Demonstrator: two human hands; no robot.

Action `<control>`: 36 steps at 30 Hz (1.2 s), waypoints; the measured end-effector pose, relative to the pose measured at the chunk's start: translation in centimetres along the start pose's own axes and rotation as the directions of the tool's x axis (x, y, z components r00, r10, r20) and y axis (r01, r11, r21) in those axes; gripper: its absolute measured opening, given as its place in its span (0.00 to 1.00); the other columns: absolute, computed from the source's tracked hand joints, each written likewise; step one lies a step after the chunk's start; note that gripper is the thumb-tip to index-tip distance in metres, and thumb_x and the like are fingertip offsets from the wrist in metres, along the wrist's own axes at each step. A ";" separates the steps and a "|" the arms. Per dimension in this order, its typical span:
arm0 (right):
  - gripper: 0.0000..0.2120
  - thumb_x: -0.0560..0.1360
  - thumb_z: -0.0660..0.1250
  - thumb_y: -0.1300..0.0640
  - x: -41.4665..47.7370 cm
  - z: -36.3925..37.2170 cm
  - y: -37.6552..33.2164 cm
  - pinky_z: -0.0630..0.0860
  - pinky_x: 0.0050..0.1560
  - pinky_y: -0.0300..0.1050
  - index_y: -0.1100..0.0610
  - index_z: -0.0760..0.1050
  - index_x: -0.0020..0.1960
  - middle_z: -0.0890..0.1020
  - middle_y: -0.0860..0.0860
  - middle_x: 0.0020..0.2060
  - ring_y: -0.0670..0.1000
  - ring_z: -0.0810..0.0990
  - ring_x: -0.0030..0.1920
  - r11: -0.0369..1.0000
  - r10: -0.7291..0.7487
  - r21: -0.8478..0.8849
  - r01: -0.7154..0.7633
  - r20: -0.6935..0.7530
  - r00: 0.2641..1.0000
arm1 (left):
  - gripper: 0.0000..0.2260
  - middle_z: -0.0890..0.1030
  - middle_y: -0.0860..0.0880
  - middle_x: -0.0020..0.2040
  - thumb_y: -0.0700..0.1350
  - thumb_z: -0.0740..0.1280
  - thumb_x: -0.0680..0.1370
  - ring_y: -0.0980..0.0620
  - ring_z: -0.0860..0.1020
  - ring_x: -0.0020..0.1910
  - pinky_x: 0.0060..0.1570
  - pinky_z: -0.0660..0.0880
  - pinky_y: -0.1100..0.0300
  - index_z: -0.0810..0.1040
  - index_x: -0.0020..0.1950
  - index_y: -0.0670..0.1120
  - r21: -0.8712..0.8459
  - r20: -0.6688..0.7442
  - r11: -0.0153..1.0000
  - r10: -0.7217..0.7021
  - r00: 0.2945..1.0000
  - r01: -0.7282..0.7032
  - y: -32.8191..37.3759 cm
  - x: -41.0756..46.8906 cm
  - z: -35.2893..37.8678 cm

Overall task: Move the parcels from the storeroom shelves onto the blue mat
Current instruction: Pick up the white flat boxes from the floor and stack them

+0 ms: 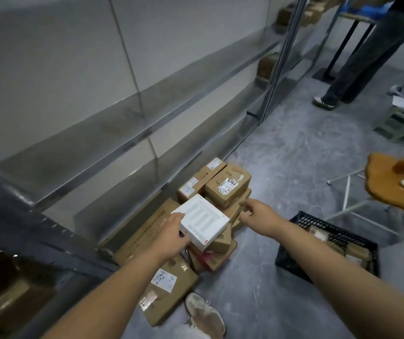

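Two bare hands reach down over a heap of parcels at the middle of the frame. The left hand grips the near left corner of a flat white cardboard box, which lies tilted on top of the heap. The right hand holds nothing: its fingers are loosely extended toward a brown cardboard parcel with a torn white label, just beside it but seemingly not touching. Behind that parcel lies a long brown carton with two small labels. A large flat brown carton lies to the left of the heap, beside the bottom of the grey metal shelving. Lower centre, a taped brown parcel with a handwritten label rests on the grey concrete floor near a pale shoe. To the right stands a black plastic crate holding more parcels. At the right edge is a wooden table top. In the upper right stand another person's legs in dark trousers.
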State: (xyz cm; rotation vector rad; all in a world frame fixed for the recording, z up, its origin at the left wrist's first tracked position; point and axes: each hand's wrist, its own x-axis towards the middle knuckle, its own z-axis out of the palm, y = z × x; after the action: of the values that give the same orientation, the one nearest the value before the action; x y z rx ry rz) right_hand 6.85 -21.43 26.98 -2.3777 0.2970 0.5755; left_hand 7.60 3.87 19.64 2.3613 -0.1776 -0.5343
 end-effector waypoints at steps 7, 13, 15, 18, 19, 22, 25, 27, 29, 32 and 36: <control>0.19 0.76 0.66 0.54 16.5 3.1 3.0 0.71 0.48 0.41 0.54 0.72 0.66 0.77 0.51 0.62 0.49 0.75 0.54 0.993 0.020 -0.117 0.003 0.195 0.981 | 0.26 0.69 0.49 0.70 0.44 0.69 0.76 0.48 0.72 0.64 0.57 0.71 0.61 0.66 0.73 0.49 -0.213 0.028 0.944 -0.253 0.967 0.254 -4.7 10.8 5.5; 0.15 0.76 0.63 0.60 31.9 8.2 5.9 0.75 0.57 0.59 0.67 0.73 0.60 0.78 0.65 0.56 0.63 0.77 0.55 0.975 -0.014 -0.214 0.068 0.246 0.969 | 0.23 0.68 0.48 0.68 0.44 0.66 0.78 0.51 0.73 0.56 0.58 0.75 0.50 0.66 0.73 0.47 -0.387 -0.013 0.792 -0.517 0.856 0.472 -11.2 18.7 11.7; 0.16 0.77 0.61 0.60 35.7 11.3 7.6 0.76 0.57 0.57 0.62 0.72 0.64 0.78 0.62 0.59 0.62 0.77 0.56 0.980 -0.013 -0.186 0.068 0.284 0.959 | 0.21 0.68 0.46 0.69 0.43 0.64 0.79 0.48 0.74 0.58 0.60 0.74 0.51 0.68 0.72 0.44 -0.414 -0.025 0.743 -0.588 0.809 0.527 -13.6 20.4 14.5; 0.21 0.79 0.59 0.56 40.2 16.6 11.3 0.72 0.64 0.49 0.55 0.67 0.72 0.71 0.55 0.70 0.57 0.73 0.65 0.981 -0.048 -0.155 0.117 0.392 0.919 | 0.19 0.72 0.41 0.69 0.42 0.63 0.80 0.44 0.73 0.64 0.57 0.66 0.62 0.69 0.71 0.41 -0.427 -0.045 0.675 -0.680 0.731 0.602 -17.4 21.8 18.8; 0.23 0.80 0.59 0.55 41.3 18.1 12.4 0.70 0.64 0.47 0.55 0.64 0.74 0.69 0.55 0.71 0.57 0.71 0.67 0.983 -0.028 -0.153 0.099 0.413 0.910 | 0.20 0.73 0.41 0.68 0.43 0.63 0.80 0.44 0.73 0.64 0.57 0.66 0.61 0.68 0.72 0.42 -0.461 -0.027 0.630 -0.714 0.699 0.625 -18.3 22.1 20.2; 0.23 0.80 0.60 0.52 43.5 21.2 15.4 0.72 0.65 0.55 0.58 0.63 0.73 0.71 0.58 0.69 0.60 0.73 0.65 0.992 0.079 -0.127 -0.026 0.438 0.895 | 0.22 0.71 0.42 0.72 0.45 0.61 0.81 0.45 0.70 0.69 0.66 0.66 0.56 0.64 0.75 0.43 -0.560 0.023 0.517 -0.772 0.636 0.647 -20.0 23.0 23.7; 0.22 0.80 0.59 0.52 45.3 22.7 17.2 0.70 0.65 0.59 0.60 0.63 0.71 0.71 0.61 0.66 0.63 0.72 0.65 0.990 0.131 -0.103 -0.097 0.399 0.907 | 0.21 0.70 0.47 0.72 0.45 0.59 0.83 0.50 0.70 0.69 0.64 0.64 0.61 0.63 0.76 0.46 -0.720 0.017 0.390 -0.817 0.577 0.574 -19.7 24.3 25.9; 0.21 0.81 0.58 0.52 45.9 22.8 18.0 0.71 0.63 0.56 0.62 0.64 0.70 0.72 0.61 0.65 0.62 0.73 0.63 0.984 0.177 -0.092 -0.153 0.381 0.908 | 0.19 0.74 0.52 0.66 0.47 0.58 0.83 0.55 0.73 0.61 0.54 0.67 0.64 0.65 0.75 0.50 -0.812 0.044 0.281 -0.845 0.534 0.511 -19.0 25.1 27.2; 0.19 0.80 0.59 0.50 46.2 22.7 18.2 0.74 0.52 0.52 0.63 0.70 0.63 0.75 0.62 0.59 0.59 0.75 0.55 0.981 0.187 -0.024 -0.194 0.395 0.900 | 0.18 0.74 0.56 0.62 0.49 0.56 0.84 0.60 0.74 0.50 0.41 0.68 0.70 0.66 0.74 0.56 -0.855 0.058 0.214 -0.865 0.498 0.472 -18.3 25.5 27.9; 0.17 0.78 0.60 0.50 45.7 21.7 17.5 0.72 0.46 0.49 0.63 0.72 0.58 0.76 0.60 0.52 0.56 0.75 0.49 0.979 0.170 0.037 -0.201 0.399 0.901 | 0.19 0.76 0.58 0.62 0.47 0.55 0.84 0.60 0.77 0.50 0.41 0.71 0.67 0.66 0.74 0.60 -0.892 0.069 0.170 -0.863 0.500 0.418 -16.9 25.1 27.9; 0.12 0.77 0.60 0.53 43.7 18.4 15.3 0.71 0.39 0.45 0.60 0.73 0.54 0.77 0.55 0.46 0.54 0.75 0.44 0.992 0.084 0.062 -0.110 0.326 0.942 | 0.19 0.77 0.62 0.60 0.48 0.57 0.83 0.69 0.77 0.48 0.37 0.71 0.77 0.64 0.73 0.65 -0.882 0.019 0.250 -0.827 0.561 0.399 -14.6 22.9 25.0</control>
State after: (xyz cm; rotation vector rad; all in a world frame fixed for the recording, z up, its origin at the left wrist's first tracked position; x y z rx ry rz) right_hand 33.74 -23.52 -14.89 -2.1570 0.2855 0.9681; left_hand 17.43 -6.63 -14.28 1.3925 1.1391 -0.2673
